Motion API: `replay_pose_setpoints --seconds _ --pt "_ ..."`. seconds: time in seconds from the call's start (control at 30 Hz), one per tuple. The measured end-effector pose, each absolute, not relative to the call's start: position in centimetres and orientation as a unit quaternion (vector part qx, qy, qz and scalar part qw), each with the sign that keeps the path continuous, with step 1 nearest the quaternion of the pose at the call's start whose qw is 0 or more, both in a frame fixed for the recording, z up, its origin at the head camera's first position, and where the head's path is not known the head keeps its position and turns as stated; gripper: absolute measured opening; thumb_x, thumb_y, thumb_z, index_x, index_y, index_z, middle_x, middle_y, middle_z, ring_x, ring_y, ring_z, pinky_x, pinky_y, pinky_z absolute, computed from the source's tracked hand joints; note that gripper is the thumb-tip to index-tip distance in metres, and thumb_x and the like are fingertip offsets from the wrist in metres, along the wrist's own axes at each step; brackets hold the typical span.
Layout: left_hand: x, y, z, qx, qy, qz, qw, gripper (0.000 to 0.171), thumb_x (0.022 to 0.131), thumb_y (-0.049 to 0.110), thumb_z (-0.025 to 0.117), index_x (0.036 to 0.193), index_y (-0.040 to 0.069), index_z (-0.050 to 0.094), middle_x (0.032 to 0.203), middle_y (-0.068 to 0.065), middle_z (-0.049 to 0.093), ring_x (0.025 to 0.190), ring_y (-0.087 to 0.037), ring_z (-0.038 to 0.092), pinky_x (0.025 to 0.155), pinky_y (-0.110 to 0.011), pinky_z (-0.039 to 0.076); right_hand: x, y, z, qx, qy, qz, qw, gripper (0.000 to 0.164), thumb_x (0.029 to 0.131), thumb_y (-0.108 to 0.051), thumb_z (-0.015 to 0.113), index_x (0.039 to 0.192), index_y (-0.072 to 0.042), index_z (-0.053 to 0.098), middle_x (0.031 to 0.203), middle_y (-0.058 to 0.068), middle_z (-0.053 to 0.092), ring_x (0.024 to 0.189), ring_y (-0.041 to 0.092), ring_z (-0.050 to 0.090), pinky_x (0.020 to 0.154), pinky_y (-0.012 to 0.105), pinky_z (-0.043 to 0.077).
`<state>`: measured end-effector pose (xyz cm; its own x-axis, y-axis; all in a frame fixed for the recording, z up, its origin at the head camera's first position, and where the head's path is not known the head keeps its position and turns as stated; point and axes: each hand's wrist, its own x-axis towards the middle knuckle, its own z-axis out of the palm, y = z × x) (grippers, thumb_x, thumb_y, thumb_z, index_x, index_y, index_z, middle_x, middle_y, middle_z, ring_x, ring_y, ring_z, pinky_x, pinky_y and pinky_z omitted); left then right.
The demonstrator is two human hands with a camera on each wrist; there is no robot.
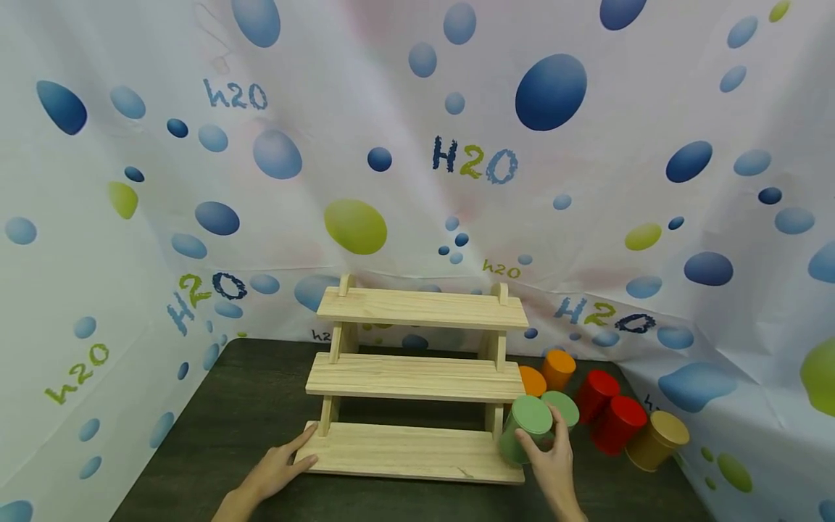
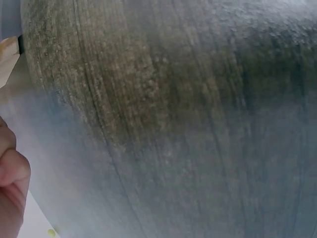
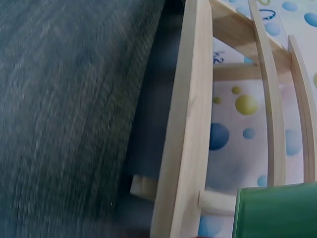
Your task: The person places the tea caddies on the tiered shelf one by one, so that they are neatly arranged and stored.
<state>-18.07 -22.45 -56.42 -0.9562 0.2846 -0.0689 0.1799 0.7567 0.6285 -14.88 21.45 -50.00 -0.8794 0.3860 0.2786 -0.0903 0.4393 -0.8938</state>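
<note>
A three-tier wooden display shelf (image 1: 407,377) stands on the dark table. My left hand (image 1: 272,470) holds the left end of its bottom board, thumb and index finger spread at the edge. That hand (image 2: 11,171) shows only partly in the left wrist view, where the grip itself is out of sight. With thumb and fingers, my right hand (image 1: 553,464) grips an upright green lidded canister (image 1: 530,420) at the right end of the bottom board. Whether the canister touches the board is unclear. In the right wrist view the green canister (image 3: 277,213) fills the lower right corner.
Right of the shelf stand a second green canister (image 1: 561,407), two orange canisters (image 1: 559,368), two red canisters (image 1: 620,428) and a gold canister (image 1: 657,441). A white curtain (image 1: 417,130) with blue and green spots hangs behind the dark tabletop (image 1: 196,449).
</note>
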Motion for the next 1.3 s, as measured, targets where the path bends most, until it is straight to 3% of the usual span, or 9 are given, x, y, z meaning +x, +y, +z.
replay_pose_setpoints --seconds 0.07,0.1,0.2,0.47,0.67,0.87,1.13,1.3 --pt "-18.1 -22.5 -56.6 0.124 0.929 0.341 0.075 0.066 0.087 0.037 0.059 0.137 0.000 0.037 0.079 -0.018 0.063 0.064 -0.018 0.057 0.064 -0.039 0.047 -15.0 20.9 -50.1 -0.084 -0.821 0.520 0.220 0.065 0.081 -0.010 0.070 0.134 0.001 0.033 0.123 0.015 0.044 0.100 0.001 0.035 0.080 0.026 0.034" --pt "-18.1 -22.5 -56.7 0.123 0.926 0.349 0.074 0.065 0.087 0.036 0.060 0.137 0.000 0.037 0.093 -0.026 0.063 0.074 -0.025 0.061 0.070 -0.044 0.047 -15.0 20.7 -50.2 -0.081 -0.822 0.521 0.215 0.065 0.081 -0.010 0.070 0.134 0.001 0.034 0.123 0.016 0.044 0.100 0.001 0.035 0.080 0.028 0.034" --pt "-18.0 -22.5 -56.9 0.117 0.918 0.373 0.070 0.065 0.086 0.033 0.061 0.136 -0.001 0.038 0.120 -0.037 0.048 0.093 -0.037 0.061 0.077 -0.051 0.045 -15.1 20.0 -50.5 -0.073 -0.824 0.524 0.201 0.065 0.081 -0.012 0.070 0.134 -0.002 0.034 0.125 0.014 0.044 0.100 -0.002 0.035 0.080 0.026 0.034" --pt "-17.9 -22.7 -56.7 0.123 0.912 0.384 0.070 0.064 0.087 0.030 0.061 0.136 -0.002 0.037 0.115 -0.037 0.051 0.080 -0.023 0.061 0.071 -0.046 0.047 -15.3 17.5 -51.0 -0.037 -0.814 0.554 0.169 0.063 0.083 -0.015 0.068 0.134 -0.003 0.033 0.126 0.014 0.043 0.096 0.003 0.040 0.079 0.038 0.035" --pt "-17.9 -22.6 -56.7 0.130 0.901 0.406 0.075 0.063 0.088 0.030 0.060 0.137 -0.001 0.036 0.116 -0.039 0.050 0.083 -0.031 0.063 0.072 -0.049 0.047 -15.5 16.0 -50.9 -0.011 -0.809 0.566 0.157 0.064 0.081 -0.012 0.069 0.134 -0.002 0.034 0.126 0.016 0.043 0.096 0.009 0.041 0.078 0.037 0.034" --pt "-17.9 -22.7 -57.2 0.137 0.901 0.409 0.050 0.062 0.088 0.037 0.059 0.139 0.010 0.038 0.117 -0.039 0.048 0.085 -0.034 0.063 0.070 -0.050 0.047 -15.9 14.4 -51.4 0.021 -0.796 0.583 0.159 0.064 0.079 -0.007 0.071 0.132 -0.002 0.036 0.123 0.015 0.047 0.094 0.004 0.040 0.076 0.035 0.032" --pt "-17.9 -22.6 -56.9 0.104 0.907 0.400 0.080 0.065 0.087 0.032 0.060 0.138 0.000 0.036 0.124 -0.038 0.043 0.089 -0.033 0.062 0.076 -0.051 0.046 -15.1 11.3 -48.8 0.033 -0.783 0.606 0.134 0.061 0.076 0.000 0.070 0.128 0.007 0.038 0.117 0.018 0.049 0.091 0.006 0.040 0.077 0.037 0.034" --pt "-17.9 -22.3 -57.1 0.107 0.907 0.399 0.076 0.064 0.087 0.031 0.060 0.138 0.000 0.036 0.124 -0.037 0.044 0.090 -0.035 0.062 0.077 -0.051 0.046 -15.5 9.9 -49.7 0.065 -0.782 0.607 0.125 0.063 0.075 -0.001 0.071 0.129 0.005 0.039 0.118 0.017 0.048 0.093 0.005 0.040 0.076 0.035 0.035"
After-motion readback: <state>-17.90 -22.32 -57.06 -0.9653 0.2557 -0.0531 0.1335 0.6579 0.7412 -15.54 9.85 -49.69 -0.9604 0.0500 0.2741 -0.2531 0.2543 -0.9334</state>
